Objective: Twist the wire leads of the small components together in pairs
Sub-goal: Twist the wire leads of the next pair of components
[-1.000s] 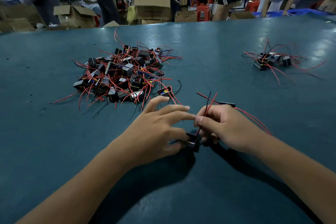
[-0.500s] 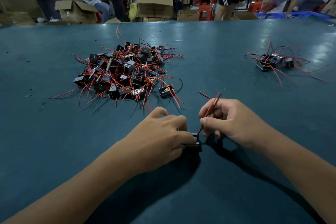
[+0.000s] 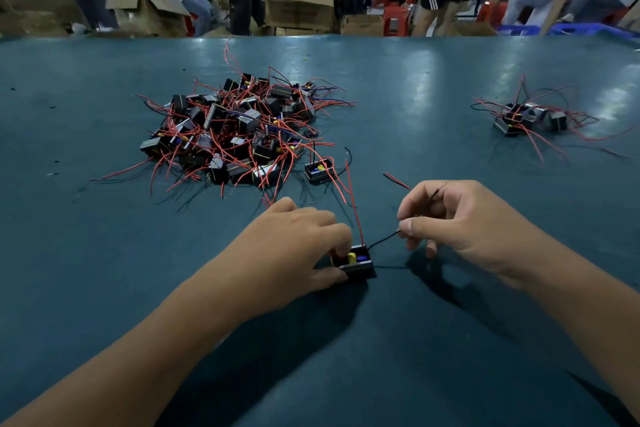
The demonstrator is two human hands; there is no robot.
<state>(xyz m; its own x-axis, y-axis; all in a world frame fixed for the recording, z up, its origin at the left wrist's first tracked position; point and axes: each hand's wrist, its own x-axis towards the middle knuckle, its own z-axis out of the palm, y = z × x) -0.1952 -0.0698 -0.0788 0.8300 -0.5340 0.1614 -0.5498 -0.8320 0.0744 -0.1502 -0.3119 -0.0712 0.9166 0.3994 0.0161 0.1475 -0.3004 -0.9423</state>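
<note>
A small black component (image 3: 356,262) with yellow and blue parts on top sits on the teal table, near the front centre. My left hand (image 3: 291,246) grips it from the left, fingers curled over its top and thumb below. A red lead (image 3: 353,204) rises free from it. My right hand (image 3: 460,222) pinches its black lead (image 3: 384,239) between thumb and forefinger, pulled out to the right. Another red lead end (image 3: 396,181) sticks out beyond my right hand's knuckles.
A large pile of black components with red leads (image 3: 239,135) lies left of centre on the table (image 3: 415,87). One loose component (image 3: 318,172) sits at its right edge. A small group (image 3: 530,118) lies far right. People and cardboard boxes stand beyond the far edge.
My left hand curled down onto the component. My right hand let the red leads spring free and drew the black lead out to the right.
</note>
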